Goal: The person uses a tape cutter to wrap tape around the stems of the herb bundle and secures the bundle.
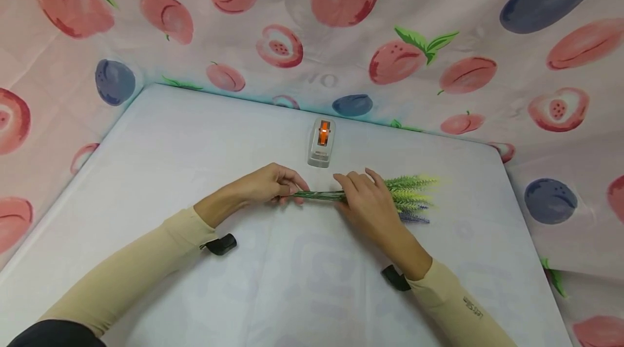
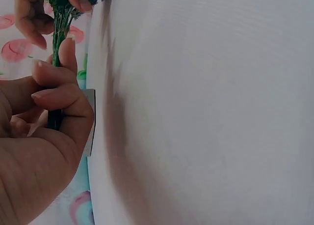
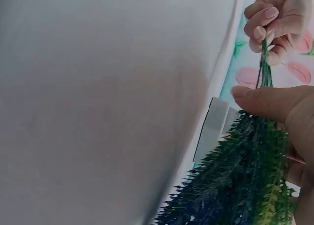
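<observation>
A bunch of artificial lavender sprigs [image 1: 409, 198] lies sideways between the two hands, its yellow-green and purple heads pointing right. My left hand [image 1: 275, 184] pinches the lower ends of the thin green stems [image 1: 319, 195]. In the left wrist view, the fingers [image 2: 61, 95] are curled round them. My right hand [image 1: 368, 203] holds the bunch just below the flower heads. The right wrist view has the thumb [image 3: 270, 102] across the stems and the bushy heads [image 3: 230, 171] spreading beneath it; the other fingers are largely hidden behind.
Beyond the hands, a grey tape dispenser [image 1: 322, 143] with an orange centre stands on the white-covered table [image 1: 195, 136]. Fruit-printed cloth [image 1: 336, 54] hangs behind the far edge and down the sides. A black strap piece [image 1: 221, 244] sits at the left wrist.
</observation>
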{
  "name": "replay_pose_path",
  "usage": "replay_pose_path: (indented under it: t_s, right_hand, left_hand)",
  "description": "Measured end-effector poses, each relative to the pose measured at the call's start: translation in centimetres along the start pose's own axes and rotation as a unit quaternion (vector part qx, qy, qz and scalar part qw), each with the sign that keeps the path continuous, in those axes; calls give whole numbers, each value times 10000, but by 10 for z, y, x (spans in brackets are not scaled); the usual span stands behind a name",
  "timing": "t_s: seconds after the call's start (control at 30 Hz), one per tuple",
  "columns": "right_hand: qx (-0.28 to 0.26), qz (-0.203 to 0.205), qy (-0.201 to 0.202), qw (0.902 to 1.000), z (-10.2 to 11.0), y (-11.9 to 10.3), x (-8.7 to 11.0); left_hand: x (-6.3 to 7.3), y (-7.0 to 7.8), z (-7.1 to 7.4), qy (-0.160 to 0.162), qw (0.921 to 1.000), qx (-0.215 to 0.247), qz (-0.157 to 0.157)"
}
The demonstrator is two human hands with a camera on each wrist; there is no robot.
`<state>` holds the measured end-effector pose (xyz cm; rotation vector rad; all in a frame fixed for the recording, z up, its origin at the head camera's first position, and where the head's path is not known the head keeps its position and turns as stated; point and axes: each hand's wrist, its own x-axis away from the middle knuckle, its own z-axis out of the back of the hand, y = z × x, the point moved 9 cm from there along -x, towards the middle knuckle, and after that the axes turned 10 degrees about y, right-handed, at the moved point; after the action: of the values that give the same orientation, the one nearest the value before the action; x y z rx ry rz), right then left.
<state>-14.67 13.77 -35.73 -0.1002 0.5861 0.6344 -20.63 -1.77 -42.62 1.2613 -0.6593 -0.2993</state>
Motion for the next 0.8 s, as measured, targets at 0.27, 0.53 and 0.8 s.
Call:
replay_pose_path:
  t_s: [0.27,0.53,0.8]
  right_hand:
    - [-517,-378,-222,9977,-2,12,2]
    - [-932,-655,-451,9925,-2,18,0]
    - [-1115,-917,-745,9867,-4,21,0]
  left_hand:
    - [-1,0,0,2,10000,19,57]
    - [0,4,0,50,9999,-126,-58]
    - [2,5,3,43,9997,-216,-103]
